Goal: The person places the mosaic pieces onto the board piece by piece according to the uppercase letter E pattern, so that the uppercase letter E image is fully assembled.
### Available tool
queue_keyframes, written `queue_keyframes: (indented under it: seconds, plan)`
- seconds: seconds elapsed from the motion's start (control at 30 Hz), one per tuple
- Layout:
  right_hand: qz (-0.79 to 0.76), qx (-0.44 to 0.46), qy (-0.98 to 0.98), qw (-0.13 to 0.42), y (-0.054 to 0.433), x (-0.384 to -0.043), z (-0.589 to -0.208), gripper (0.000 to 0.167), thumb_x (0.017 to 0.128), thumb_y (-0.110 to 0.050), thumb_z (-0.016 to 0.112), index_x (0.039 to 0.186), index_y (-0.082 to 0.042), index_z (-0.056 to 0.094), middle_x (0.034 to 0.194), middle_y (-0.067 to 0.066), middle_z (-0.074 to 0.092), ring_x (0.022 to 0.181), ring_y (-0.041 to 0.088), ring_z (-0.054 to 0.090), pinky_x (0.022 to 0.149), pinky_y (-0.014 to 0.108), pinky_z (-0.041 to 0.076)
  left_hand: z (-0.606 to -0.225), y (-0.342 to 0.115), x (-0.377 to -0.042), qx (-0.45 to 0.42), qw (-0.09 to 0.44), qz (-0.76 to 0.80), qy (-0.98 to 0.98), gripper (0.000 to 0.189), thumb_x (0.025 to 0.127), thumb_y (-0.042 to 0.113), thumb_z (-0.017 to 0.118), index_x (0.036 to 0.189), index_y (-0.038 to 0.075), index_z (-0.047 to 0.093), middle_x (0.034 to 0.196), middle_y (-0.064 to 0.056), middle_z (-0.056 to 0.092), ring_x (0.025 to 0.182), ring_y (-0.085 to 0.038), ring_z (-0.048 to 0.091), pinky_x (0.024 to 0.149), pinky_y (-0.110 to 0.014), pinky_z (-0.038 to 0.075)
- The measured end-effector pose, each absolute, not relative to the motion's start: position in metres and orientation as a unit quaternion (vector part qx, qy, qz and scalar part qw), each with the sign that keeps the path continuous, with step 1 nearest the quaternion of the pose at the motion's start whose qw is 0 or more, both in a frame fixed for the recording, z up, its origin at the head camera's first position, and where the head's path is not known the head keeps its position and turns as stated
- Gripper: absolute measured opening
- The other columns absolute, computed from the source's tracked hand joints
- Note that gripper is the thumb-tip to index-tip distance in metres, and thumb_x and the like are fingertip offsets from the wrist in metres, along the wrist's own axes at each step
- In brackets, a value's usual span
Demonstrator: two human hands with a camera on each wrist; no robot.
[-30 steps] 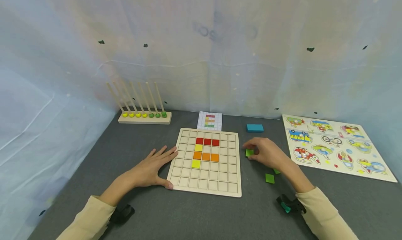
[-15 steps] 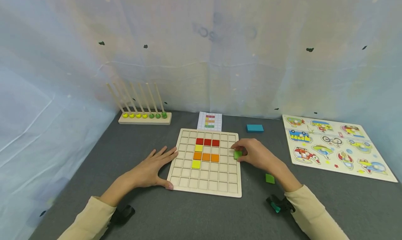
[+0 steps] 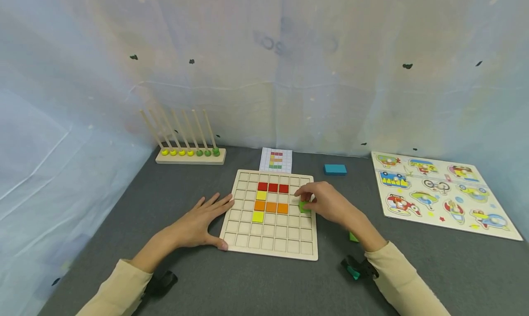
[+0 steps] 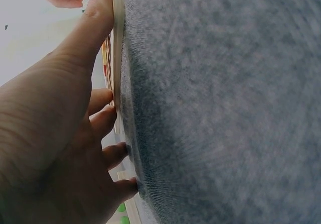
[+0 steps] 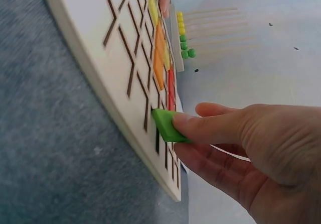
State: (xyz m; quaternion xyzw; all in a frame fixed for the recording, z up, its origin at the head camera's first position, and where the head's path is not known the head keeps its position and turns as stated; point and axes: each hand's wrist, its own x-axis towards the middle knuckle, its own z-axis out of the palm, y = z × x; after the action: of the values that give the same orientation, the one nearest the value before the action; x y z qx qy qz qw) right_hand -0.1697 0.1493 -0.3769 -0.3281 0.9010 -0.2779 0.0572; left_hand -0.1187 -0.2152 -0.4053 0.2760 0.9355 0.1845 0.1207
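A wooden grid board (image 3: 274, 247) lies flat on the dark table, with red tiles (image 3: 273, 187), orange tiles (image 3: 271, 206) and yellow tiles (image 3: 258, 216) set in its squares. My right hand (image 3: 328, 205) pinches a green tile (image 5: 168, 126) between thumb and fingers, over the board's right-hand columns. In the right wrist view the tile is tilted, one corner close to the grid. The left hand (image 3: 198, 222) is spread at the board's left edge, its thumb (image 4: 95, 18) and some fingertips touching the rim. Another green tile (image 3: 353, 237) lies right of the board, partly hidden by the right forearm.
A printed pattern card (image 3: 276, 160) lies just behind the board. Farther back are a peg stand with beads (image 3: 190, 157) at left and a blue block (image 3: 335, 169) to the right. A picture puzzle board (image 3: 446, 196) covers the table's right side.
My right hand has carried the green tile leftward from the table beside the board to over its right-hand columns. The left hand stays in place.
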Motion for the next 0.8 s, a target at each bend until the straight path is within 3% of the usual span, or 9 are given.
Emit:
queue_keyframes:
  seconds: [0.8]
  plan:
    - [-0.333, -0.384, 0.86, 0.051, 0.101, -0.158, -0.378, 0.029, 0.086, -0.002, 0.074, 0.114, -0.002, 0.07, 0.09, 0.0, 0.069, 0.083, 0.01, 0.061, 0.076, 0.029, 0.055, -0.408, -0.217, -0.118, 0.278, 0.121, 0.186, 0.935, 0.116, 0.067, 0.074, 0.068, 0.157, 0.014, 0.025, 0.163, -0.007, 0.018, 0.148, -0.04, 0.011, 0.114, -0.066, 0.008]
